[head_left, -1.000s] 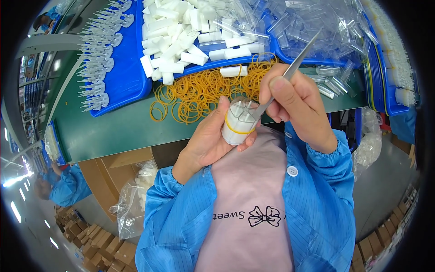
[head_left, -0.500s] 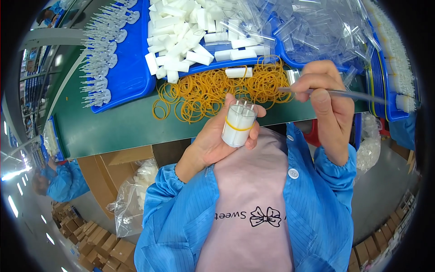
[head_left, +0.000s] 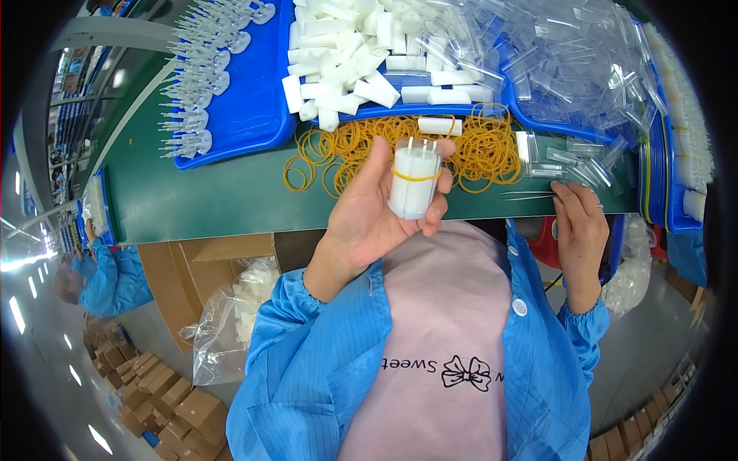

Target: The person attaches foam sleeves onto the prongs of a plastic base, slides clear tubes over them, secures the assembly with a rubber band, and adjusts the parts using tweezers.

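Observation:
In my left hand (head_left: 369, 201) is a short round white bundle (head_left: 413, 196), held upright against the palm by curled fingers. A clear layer surrounds it, a yellow rubber band (head_left: 415, 176) circles it, and several thin white pins stick out of its top. My right hand (head_left: 578, 230) is low at the table's front edge, its fingertips pressed together on one end of thin metal tweezers (head_left: 529, 196). The tweezers lie along the green table, tips to the left. Part of them is hidden under the fingers.
Loose yellow rubber bands (head_left: 484, 157) are heaped behind the bundle. Behind them stand blue trays of white blocks (head_left: 338, 38) and clear plastic pieces (head_left: 553, 69). Several short clear tubes (head_left: 588, 163) lie at right. A blue tray (head_left: 254, 115) with white spiky parts (head_left: 196, 92) is at left.
My right hand has come down from above the table with the tweezers, which now lie near the front edge. The left hand still holds the bundle, now more upright.

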### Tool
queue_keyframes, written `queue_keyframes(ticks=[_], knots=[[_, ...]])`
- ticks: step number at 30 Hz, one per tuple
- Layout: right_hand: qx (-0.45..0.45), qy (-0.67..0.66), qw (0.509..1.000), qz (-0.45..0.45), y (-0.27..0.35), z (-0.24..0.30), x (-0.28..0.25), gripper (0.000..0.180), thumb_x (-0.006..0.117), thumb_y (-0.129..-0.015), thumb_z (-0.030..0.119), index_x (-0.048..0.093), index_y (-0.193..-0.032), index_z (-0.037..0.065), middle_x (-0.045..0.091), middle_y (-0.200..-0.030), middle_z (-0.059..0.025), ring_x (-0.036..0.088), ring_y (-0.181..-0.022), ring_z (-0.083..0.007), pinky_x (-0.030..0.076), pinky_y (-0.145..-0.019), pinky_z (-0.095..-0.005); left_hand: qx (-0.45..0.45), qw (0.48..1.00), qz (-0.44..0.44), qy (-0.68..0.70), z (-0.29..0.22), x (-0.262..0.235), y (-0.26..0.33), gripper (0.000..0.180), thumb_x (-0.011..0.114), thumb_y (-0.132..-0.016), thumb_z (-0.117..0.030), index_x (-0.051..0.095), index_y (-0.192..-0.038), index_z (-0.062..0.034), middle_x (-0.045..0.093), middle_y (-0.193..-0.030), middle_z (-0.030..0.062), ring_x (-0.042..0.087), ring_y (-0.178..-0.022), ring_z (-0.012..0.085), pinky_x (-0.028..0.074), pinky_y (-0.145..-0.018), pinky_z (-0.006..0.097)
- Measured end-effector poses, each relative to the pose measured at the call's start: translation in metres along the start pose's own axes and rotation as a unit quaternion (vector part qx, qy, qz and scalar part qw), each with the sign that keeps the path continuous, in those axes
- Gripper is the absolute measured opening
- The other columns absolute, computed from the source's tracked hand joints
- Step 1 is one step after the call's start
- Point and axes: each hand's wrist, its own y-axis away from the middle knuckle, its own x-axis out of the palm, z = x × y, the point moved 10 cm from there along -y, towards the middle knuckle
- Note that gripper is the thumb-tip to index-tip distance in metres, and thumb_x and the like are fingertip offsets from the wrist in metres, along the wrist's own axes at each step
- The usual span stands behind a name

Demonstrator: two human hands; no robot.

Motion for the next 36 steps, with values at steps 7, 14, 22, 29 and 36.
queue_keyframes(ticks=[7,14,22,29,36], knots=[[0.033,-0.026,0.999,0.010,-0.005,0.001,-0.006,0.022,0.063,-0.075,0.004,0.063,-0.097,0.005,0.058,-0.094,-0.0110,0.059,-0.081,-0.0261,0.046,-0.069,-0.0339,0.020,0.999,-0.047,-0.010,0.001,-0.008,0.002,0.059,0.035,-0.093,-0.046,0.033,-0.132,-0.0016,0.054,-0.104,0.0126,0.053,-0.090,0.0228,0.045,-0.080,0.034],[-0.067,-0.398,0.913,0.056,-0.038,0.086,-0.018,0.073,0.079,-0.057,0.022,0.050,-0.121,0.002,0.049,-0.120,-0.0137,0.044,-0.115,-0.0304,0.035,-0.095,-0.0378,-0.013,0.999,-0.033,-0.041,0.019,0.008,-0.001,0.062,0.049,-0.088,-0.039,0.028,-0.135,-0.0046,0.046,-0.124,0.0180,0.048,-0.113,0.0344,0.040,-0.096,0.046],[-0.046,-0.443,0.895,0.024,-0.040,0.092,-0.007,0.061,0.075,-0.058,0.012,0.056,-0.115,0.004,0.048,-0.117,-0.0133,0.050,-0.106,-0.0273,0.042,-0.088,-0.0357,-0.027,0.998,-0.011,0.048,0.026,0.004,0.002,0.058,0.048,-0.090,-0.037,0.029,-0.134,-0.0060,0.041,-0.130,0.0191,0.044,-0.117,0.0386,0.036,-0.098,0.052],[-0.084,-0.437,0.895,0.007,-0.035,0.091,-0.012,0.047,0.072,-0.059,0.006,0.060,-0.104,0.003,0.049,-0.108,-0.0131,0.052,-0.100,-0.0286,0.042,-0.085,-0.0362,-0.032,0.995,0.039,0.089,0.026,0.020,-0.002,0.054,0.048,-0.091,-0.026,0.026,-0.135,-0.0014,0.044,-0.127,0.0170,0.044,-0.118,0.0326,0.037,-0.099,0.044],[-0.071,-0.382,0.921,-0.007,-0.040,0.090,-0.014,0.065,0.079,-0.056,0.022,0.053,-0.113,0.003,0.047,-0.118,-0.0152,0.045,-0.114,-0.0299,0.036,-0.094,-0.0402,-0.040,0.998,0.018,0.038,0.027,0.015,-0.004,0.054,0.048,-0.091,-0.025,0.027,-0.134,-0.0010,0.043,-0.127,0.0186,0.044,-0.119,0.0332,0.039,-0.097,0.044]])
